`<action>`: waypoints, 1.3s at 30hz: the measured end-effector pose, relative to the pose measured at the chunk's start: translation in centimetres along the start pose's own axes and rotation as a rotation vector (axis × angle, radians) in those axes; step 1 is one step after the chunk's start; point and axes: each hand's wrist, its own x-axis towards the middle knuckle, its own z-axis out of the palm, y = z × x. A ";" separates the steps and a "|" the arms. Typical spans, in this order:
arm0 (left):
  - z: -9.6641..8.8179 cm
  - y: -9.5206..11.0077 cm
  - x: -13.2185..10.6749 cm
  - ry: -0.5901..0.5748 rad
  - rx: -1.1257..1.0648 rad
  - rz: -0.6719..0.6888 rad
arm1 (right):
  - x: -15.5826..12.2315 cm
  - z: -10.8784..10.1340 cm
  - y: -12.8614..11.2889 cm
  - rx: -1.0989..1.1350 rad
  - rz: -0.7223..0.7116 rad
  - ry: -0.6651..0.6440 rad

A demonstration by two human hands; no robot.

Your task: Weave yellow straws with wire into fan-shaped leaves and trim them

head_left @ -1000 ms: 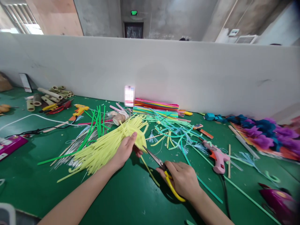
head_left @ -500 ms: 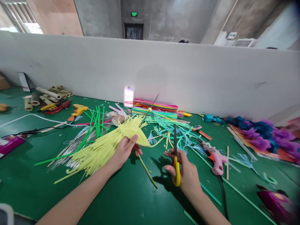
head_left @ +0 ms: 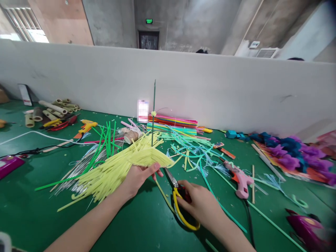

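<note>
My left hand (head_left: 143,178) pinches the lower edge of a pale-yellow, leaf-shaped piece made of fuzzy pipe cleaners (head_left: 149,156). A loose yellow pipe-cleaner strand (head_left: 164,195) hangs below those fingers. A dark green rod (head_left: 153,127) with a small yellow ball on it rises behind the piece; whether they are joined I cannot tell. In my right hand (head_left: 201,203) are yellow-handled scissors (head_left: 172,178), blades pointing up and left, close to my left fingertips. Left of the piece lies a heap of yellow pipe cleaners (head_left: 105,175).
A pink glue gun (head_left: 243,183) with a cord lies at right, and a yellow glue gun (head_left: 88,126) at back left. Teal pipe cleaners (head_left: 189,140) sprawl behind my hands. A white partition (head_left: 210,91) bounds the green table. Purple and blue fuzzy pieces (head_left: 291,154) lie far right.
The scissors have swung from pointing upward to pointing left, moving nearer my left hand. The green rod has gone from leaning right to nearly upright as the yellow piece tilted.
</note>
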 end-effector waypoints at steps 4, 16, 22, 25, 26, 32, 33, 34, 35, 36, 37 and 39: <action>0.2 -0.1 -0.1 -0.020 0.008 -0.012 | 0.4 -3.1 -0.3 0.186 0.010 -0.066; 1.0 -1.0 -0.4 -0.081 0.067 -0.035 | 3.1 0.4 -3.7 1.548 0.423 0.238; 1.0 -1.2 -0.4 -0.107 0.143 -0.011 | 2.7 0.8 -2.8 1.555 0.433 0.220; 1.1 -1.0 -0.5 -0.107 0.142 -0.020 | 2.8 0.9 -2.8 1.551 0.417 0.230; 1.1 -0.9 -0.5 -0.107 0.142 -0.027 | 2.8 0.9 -2.9 1.549 0.411 0.230; 1.1 -0.8 -0.6 -0.099 0.208 -0.009 | 2.8 0.9 -2.8 1.505 0.377 0.254; 1.0 -0.9 -0.6 -0.100 0.214 -0.006 | 2.8 0.9 -2.8 1.498 0.372 0.261; 1.0 -1.0 -0.6 -0.103 0.218 -0.005 | 2.8 0.9 -2.8 1.494 0.369 0.268; 0.9 -1.1 -0.6 -0.105 0.221 -0.005 | 2.8 0.9 -2.9 1.490 0.366 0.272; 0.9 -1.1 -0.6 -0.106 0.222 -0.004 | 2.7 0.9 -2.9 1.486 0.365 0.277; 0.9 -1.2 -0.6 -0.109 0.224 -0.004 | 2.7 1.0 -2.9 1.481 0.364 0.284; 0.9 -1.1 -0.7 -0.115 0.228 -0.004 | 2.7 1.0 -3.0 1.469 0.362 0.309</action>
